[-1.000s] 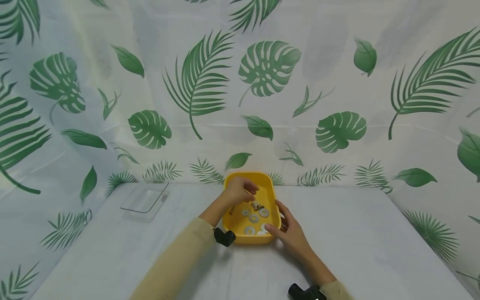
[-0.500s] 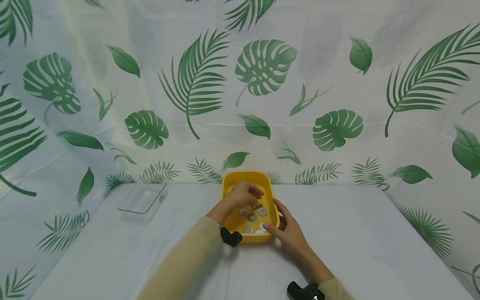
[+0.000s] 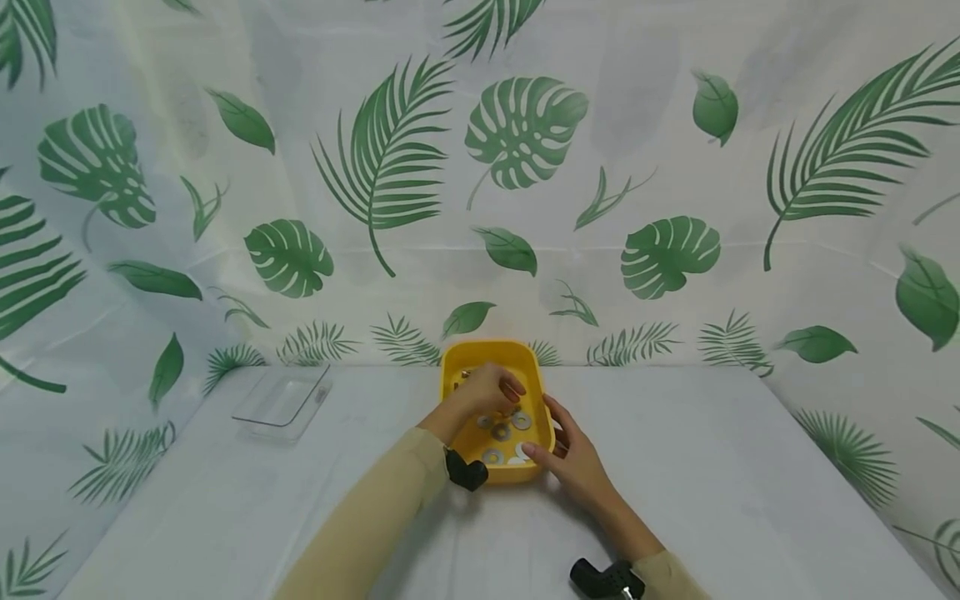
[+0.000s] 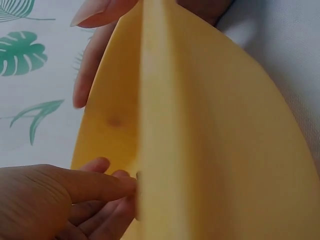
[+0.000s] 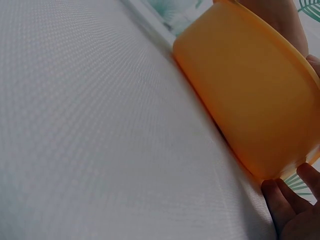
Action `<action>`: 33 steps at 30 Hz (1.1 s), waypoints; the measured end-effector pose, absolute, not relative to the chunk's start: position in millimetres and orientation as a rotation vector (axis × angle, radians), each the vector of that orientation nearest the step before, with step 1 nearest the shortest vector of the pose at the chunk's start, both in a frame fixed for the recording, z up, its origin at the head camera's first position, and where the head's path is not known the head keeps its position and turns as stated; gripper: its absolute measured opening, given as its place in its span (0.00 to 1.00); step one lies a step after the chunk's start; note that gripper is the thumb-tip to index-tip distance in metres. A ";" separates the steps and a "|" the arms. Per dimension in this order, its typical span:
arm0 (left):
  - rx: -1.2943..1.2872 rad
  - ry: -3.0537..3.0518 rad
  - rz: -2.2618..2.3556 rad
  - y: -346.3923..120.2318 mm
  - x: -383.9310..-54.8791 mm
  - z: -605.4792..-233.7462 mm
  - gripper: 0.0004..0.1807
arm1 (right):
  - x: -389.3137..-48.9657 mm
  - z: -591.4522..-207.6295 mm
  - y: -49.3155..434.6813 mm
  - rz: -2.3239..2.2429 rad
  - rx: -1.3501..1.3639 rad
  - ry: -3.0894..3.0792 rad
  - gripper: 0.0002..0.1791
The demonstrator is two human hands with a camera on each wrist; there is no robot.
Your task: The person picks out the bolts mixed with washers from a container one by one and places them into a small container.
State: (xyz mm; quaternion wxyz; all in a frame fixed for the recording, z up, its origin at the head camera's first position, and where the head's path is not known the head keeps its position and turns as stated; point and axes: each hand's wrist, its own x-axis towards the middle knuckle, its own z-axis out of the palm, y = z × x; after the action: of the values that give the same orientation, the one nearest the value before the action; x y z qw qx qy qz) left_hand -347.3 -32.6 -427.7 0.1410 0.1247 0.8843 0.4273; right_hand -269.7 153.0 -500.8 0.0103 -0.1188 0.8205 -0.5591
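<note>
A yellow tray (image 3: pixel 498 472) stands on the white-covered table, holding several flat round washers (image 3: pixel 500 432) towards its near end and small metal fasteners (image 3: pixel 466 374) by its far left side. My left hand (image 3: pixel 484 390) reaches down into it, thumb and fingertips pinching a small metal fastener (image 4: pixel 139 187) mostly hidden behind the rim in the left wrist view. On the right side my right hand (image 3: pixel 576 467) grips the tray, thumb over the rim near the front corner and fingers (image 5: pixel 280 200) against the outer wall.
A clear plastic box (image 3: pixel 281 406) sits at the table's back left, apart from the tray. Behind the table hangs a white leaf-print cloth (image 3: pixel 555 275). Black wrist cameras (image 3: pixel 467 471) are strapped on both wrists.
My left hand has moved from the tray's left side rightward and down to the fasteners by the washers. Fasteners now show at the far left. The right hand keeps its grip.
</note>
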 end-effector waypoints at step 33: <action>0.279 2.568 1.156 -26.5 -364.1 -416.9 0.18 | -268.6 -499.2 153.8 -1.753 -0.354 2.551 0.46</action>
State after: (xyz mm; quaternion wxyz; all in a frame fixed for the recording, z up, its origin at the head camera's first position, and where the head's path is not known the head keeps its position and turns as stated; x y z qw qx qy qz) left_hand -364.1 -26.5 -416.9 0.1552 0.0974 0.8964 0.4035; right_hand -268.6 153.8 -499.2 0.0131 -0.1138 0.8188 -0.5625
